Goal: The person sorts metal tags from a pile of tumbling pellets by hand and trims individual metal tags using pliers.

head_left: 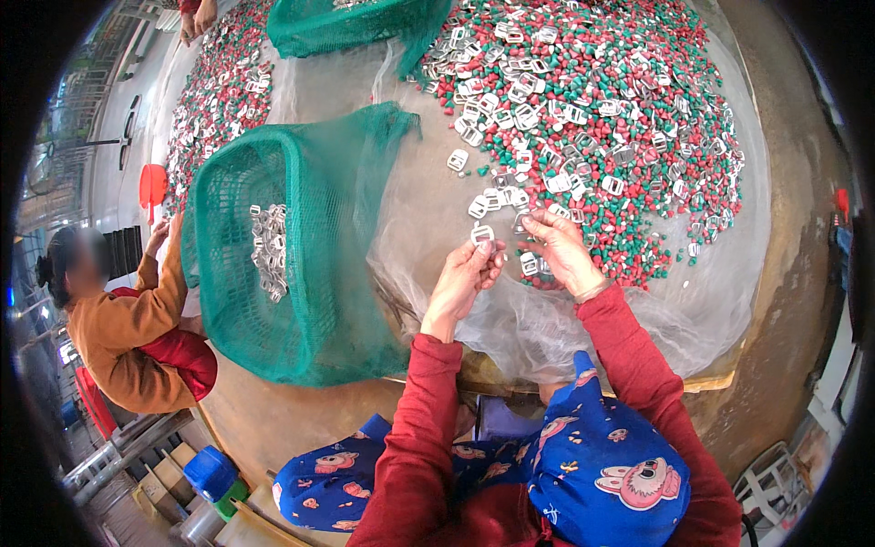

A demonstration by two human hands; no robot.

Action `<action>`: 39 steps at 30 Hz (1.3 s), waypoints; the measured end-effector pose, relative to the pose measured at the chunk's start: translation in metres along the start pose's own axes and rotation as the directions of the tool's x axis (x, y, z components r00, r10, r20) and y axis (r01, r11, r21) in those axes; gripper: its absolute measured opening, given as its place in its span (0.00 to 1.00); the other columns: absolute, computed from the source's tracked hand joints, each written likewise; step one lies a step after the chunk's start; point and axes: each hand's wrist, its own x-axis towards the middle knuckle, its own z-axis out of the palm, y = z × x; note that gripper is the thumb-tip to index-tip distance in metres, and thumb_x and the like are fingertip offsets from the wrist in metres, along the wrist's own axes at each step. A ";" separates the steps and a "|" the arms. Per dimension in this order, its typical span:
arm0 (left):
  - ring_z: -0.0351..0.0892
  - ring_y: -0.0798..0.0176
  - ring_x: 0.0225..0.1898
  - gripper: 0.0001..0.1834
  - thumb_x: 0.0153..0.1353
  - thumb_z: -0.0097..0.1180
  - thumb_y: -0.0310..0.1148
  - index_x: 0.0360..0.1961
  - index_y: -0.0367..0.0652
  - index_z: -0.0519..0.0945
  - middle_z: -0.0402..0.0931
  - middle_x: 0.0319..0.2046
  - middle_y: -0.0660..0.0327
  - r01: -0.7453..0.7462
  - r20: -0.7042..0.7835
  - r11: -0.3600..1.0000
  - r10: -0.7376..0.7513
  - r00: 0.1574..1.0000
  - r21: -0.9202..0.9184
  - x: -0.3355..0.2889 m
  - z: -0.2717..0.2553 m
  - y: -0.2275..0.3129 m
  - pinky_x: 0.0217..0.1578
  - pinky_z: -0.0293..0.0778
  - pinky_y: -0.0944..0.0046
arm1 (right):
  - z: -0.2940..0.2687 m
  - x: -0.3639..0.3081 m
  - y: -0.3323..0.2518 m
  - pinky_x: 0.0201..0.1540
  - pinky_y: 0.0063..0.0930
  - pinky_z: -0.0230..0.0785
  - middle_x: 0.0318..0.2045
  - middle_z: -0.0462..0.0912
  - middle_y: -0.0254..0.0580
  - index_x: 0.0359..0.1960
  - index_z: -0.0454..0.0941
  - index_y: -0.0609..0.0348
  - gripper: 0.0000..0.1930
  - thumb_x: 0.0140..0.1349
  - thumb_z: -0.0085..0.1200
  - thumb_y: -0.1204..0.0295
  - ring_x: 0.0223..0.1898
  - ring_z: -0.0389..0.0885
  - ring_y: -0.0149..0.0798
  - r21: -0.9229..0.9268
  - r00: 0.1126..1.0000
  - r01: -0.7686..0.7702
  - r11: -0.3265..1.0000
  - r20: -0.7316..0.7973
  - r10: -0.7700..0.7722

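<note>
My left hand (467, 276) pinches a silver metal buckle (482, 234) between thumb and fingers, at the near edge of the pile. Close by on the right, my right hand (561, 248) has its fingertips closed on another silver buckle (521, 222), partly hidden by the fingers. Several loose buckles (499, 197) lie just beyond both hands. Farther out spreads a heap of small red and green cone-like pieces (629, 118) with many buckles mixed in. To the left, a green mesh-covered basket (296, 273) holds a pile of buckles (269, 253).
Translucent sheeting (410, 201) covers the table under the heap. Another green basket (310, 36) stands at the far side. A person in a brown top (128, 337) works at left near a red scoop-like thing (152, 187). Another person's hands (196, 23) show at far left.
</note>
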 end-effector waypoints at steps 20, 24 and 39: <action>0.71 0.70 0.24 0.09 0.64 0.40 0.33 0.35 0.37 0.67 0.71 0.25 0.61 0.129 -0.364 0.822 0.101 0.926 0.554 0.025 -0.033 -0.062 0.23 0.67 0.68 | 0.004 0.024 0.072 0.25 0.23 0.75 0.28 0.78 0.48 0.33 0.70 0.71 0.04 0.57 0.46 0.83 0.27 0.81 0.35 -0.509 0.988 0.141 0.849 0.014 -0.156; 0.74 0.50 0.22 0.10 0.64 0.39 0.34 0.35 0.36 0.64 0.72 0.20 0.50 0.100 -0.328 0.521 0.368 0.870 0.848 0.022 -0.021 -0.062 0.25 0.68 0.55 | 0.012 0.020 0.059 0.16 0.30 0.70 0.17 0.76 0.51 0.35 0.66 0.72 0.07 0.56 0.47 0.80 0.15 0.79 0.41 -0.736 0.982 0.175 0.654 0.081 -0.172; 0.71 0.32 0.31 0.09 0.63 0.39 0.33 0.35 0.36 0.60 0.72 0.25 0.35 0.087 -0.223 0.330 0.401 0.889 0.940 0.027 -0.013 -0.056 0.30 0.63 0.40 | 0.015 0.013 0.051 0.23 0.34 0.66 0.19 0.76 0.50 0.46 0.72 0.61 0.14 0.58 0.42 0.76 0.18 0.76 0.43 -0.811 0.991 0.136 0.570 0.107 -0.083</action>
